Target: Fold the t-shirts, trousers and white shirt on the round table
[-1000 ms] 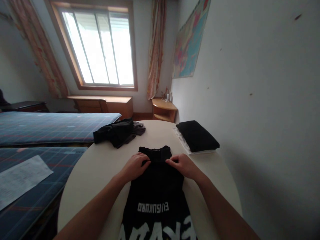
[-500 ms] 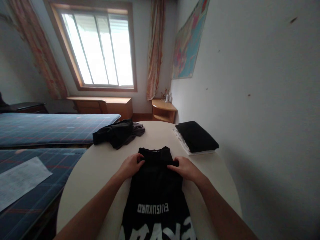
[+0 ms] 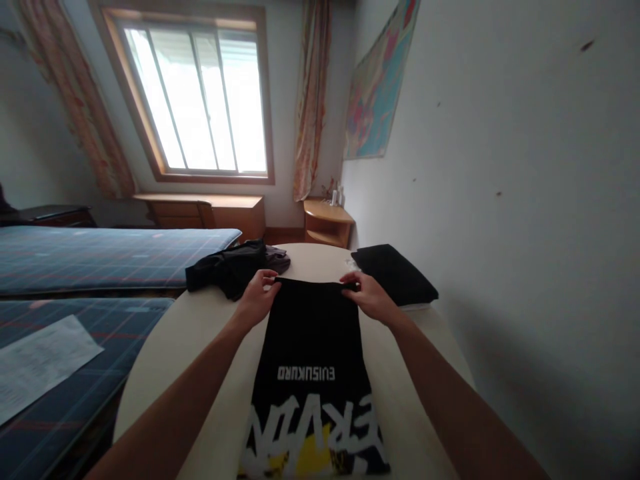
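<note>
shirt point(image 3: 315, 333) is over the table point(image 3: 173, 337), long axis running from fingertips back twd the body; l hand point(image 3: 257, 297) & r hand point(image 3: 371, 297) each pinch a far corner, abt equally near, edge btwn them.

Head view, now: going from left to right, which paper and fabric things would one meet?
White rectangular paper sheet, crumpled dark fabric clothes, black fabric garment with white lettering, folded black cloth.
</note>
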The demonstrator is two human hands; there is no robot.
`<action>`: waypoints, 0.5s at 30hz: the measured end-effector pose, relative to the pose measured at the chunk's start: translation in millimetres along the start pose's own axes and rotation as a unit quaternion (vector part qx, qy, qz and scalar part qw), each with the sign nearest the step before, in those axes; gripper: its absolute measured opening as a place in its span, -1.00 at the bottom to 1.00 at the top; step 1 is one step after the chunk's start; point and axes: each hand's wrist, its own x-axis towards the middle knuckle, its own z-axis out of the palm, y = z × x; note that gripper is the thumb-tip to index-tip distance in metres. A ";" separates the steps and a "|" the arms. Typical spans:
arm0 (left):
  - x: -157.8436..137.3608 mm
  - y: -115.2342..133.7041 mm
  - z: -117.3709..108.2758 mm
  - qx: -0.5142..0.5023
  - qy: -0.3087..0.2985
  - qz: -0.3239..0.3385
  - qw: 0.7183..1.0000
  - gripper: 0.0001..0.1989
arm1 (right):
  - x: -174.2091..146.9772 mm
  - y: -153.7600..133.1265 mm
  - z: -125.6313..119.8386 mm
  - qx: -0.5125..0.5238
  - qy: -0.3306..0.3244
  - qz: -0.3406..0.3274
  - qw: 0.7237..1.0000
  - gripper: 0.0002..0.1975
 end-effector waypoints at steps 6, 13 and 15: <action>4.4 -28.4 23.4 0.014 -0.033 -0.138 0.990 -0.63 | 10.3 34.5 40.9 -0.013 0.005 0.089 0.996 -0.56; -7.1 -19.6 21.1 -0.032 -0.075 -0.109 0.991 -0.59 | -1.6 43.3 52.5 0.012 0.022 0.072 0.997 -0.57; -12.7 -9.5 18.8 -0.031 -0.093 -0.060 0.993 -0.57 | -3.3 38.8 50.0 0.036 0.019 0.055 0.998 -0.52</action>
